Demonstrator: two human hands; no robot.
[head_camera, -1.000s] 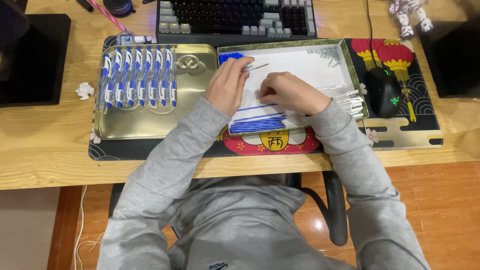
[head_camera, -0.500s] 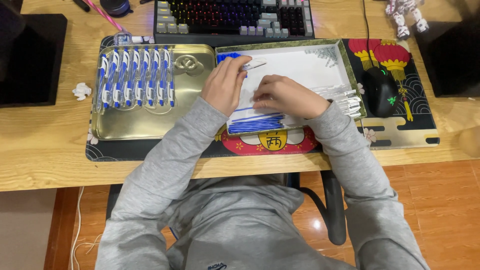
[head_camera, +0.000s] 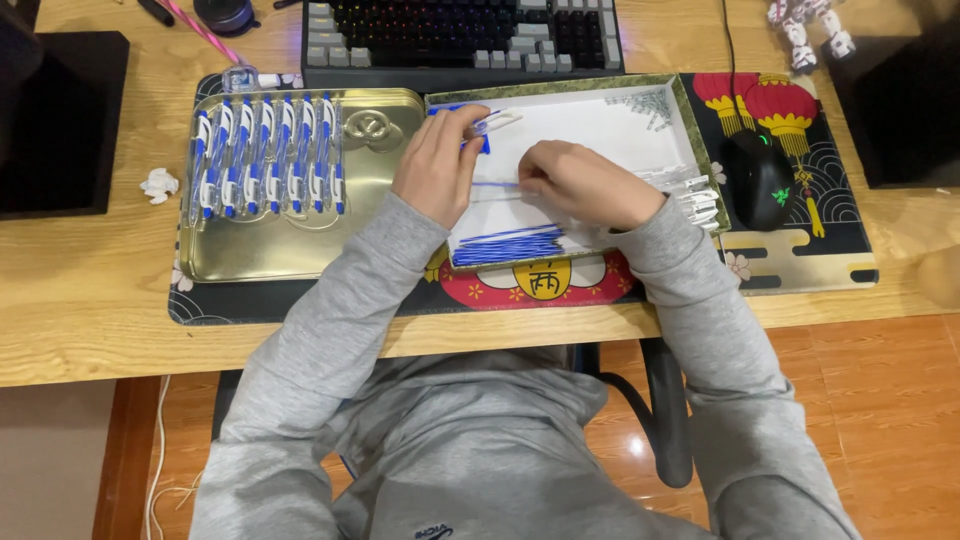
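So our left hand (head_camera: 437, 160) pinches a pen barrel (head_camera: 490, 125) while the right hand (head_camera: 585, 183) seemingly feeds a blue refill (head_camera: 497, 184) in, mid-frame over the white tray (head_camera: 610, 125), beside finished pens (head_camera: 268, 155).

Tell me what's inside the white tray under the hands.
The white tray holds a bundle of thin blue refills along its near edge and clear pen parts at its right. The left hand and right hand cover its middle, so anything beneath them is hidden.

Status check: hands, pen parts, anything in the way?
Left hand holds clear pen barrel. Right hand pinches blue refill over white tray. Nothing blocking.
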